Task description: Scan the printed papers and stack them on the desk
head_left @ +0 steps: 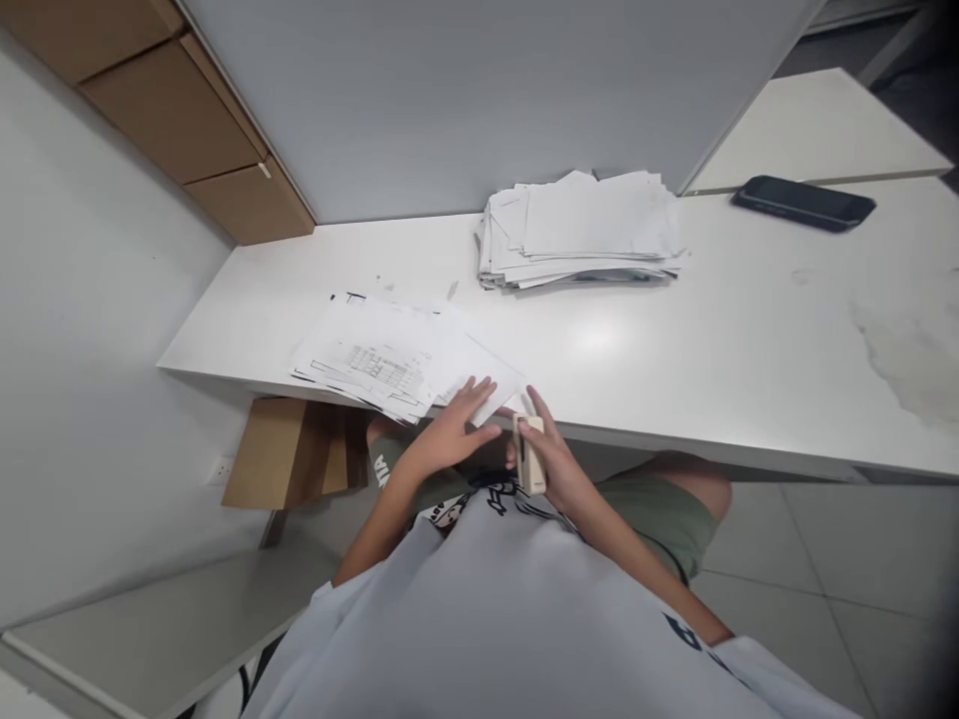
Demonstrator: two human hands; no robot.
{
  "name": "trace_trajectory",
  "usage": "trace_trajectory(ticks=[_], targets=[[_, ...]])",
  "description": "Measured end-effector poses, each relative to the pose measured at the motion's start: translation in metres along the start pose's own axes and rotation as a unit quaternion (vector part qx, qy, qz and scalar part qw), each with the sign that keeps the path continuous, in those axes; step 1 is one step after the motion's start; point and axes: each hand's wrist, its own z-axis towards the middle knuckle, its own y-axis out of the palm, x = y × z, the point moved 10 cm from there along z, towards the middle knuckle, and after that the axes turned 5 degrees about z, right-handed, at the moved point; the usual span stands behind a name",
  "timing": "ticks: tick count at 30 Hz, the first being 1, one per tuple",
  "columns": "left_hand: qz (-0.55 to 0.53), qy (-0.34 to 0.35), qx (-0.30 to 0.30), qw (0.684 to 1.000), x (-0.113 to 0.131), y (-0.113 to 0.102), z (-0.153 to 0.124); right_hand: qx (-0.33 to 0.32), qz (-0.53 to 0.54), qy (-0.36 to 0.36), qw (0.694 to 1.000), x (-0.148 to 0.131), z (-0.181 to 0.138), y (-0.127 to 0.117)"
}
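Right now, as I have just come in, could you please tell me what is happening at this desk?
A person sits at a white desk. The right hand holds a beige stapler-like tool at the front edge. The left hand, fingers spread, is on or just above a white sheet. Left of that lie overlapping printed sheets. A thicker paper stack lies farther back, and a dark phone lies to the right.

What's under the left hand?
A white paper sheet shows around the fingers of the left hand, near the front edge of the white desk. The hand covers whatever is directly beneath, so I can't see that part.
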Motion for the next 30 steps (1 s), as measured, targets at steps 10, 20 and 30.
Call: trace_trajectory(ticks=[10,20,30], targets=[[0.080,-0.144,0.025,0.986,-0.092,-0.025,-0.015,0.010,-0.084,-0.044,0.995,-0.012,0.012,-0.009],[0.127,0.052,0.015,0.990,0.007,0.031,0.013,0.151,-0.141,-0.148,0.967,-0.076,-0.030,-0.103],[0.193,0.180,0.060,0.963,0.042,0.042,0.026,0.200,-0.106,-0.212,0.951,-0.118,-0.060,-0.173]])
